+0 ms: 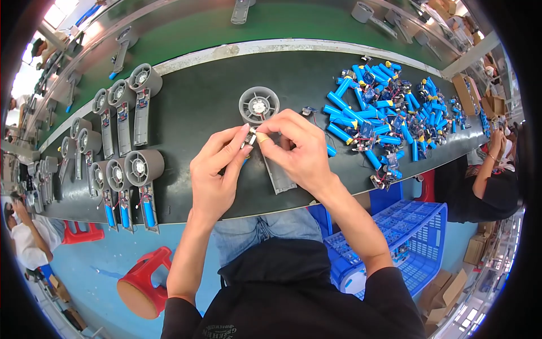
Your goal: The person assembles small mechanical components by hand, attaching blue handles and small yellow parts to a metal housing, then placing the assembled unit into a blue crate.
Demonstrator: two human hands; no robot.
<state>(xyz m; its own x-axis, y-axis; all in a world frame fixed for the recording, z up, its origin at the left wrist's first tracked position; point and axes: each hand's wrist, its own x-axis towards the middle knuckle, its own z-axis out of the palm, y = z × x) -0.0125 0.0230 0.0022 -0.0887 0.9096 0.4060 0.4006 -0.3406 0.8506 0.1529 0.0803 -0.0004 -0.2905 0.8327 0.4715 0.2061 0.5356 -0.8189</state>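
In front of my chest, my left hand [217, 166] pinches a small circuit board [249, 137] between thumb and fingers. Close against it, the thumb and forefinger of my right hand [299, 148] are pressed together at the board's edge; what they grip is too small to make out. A bit of blue shows below my left fingertips, mostly hidden. Beneath both hands lies a grey fan housing, its round fan end [258, 105] just beyond my fingers and its open handle [280, 177] showing under my right hand.
Blue battery cells with circuit boards [367, 116] are heaped on the dark table [209, 90] at right. Several grey fan housings [148, 164] stand in rows at left. Beyond runs a green conveyor [293, 22]. A blue crate [435, 237] and red stool [144, 282] are below; co-workers sit either side.
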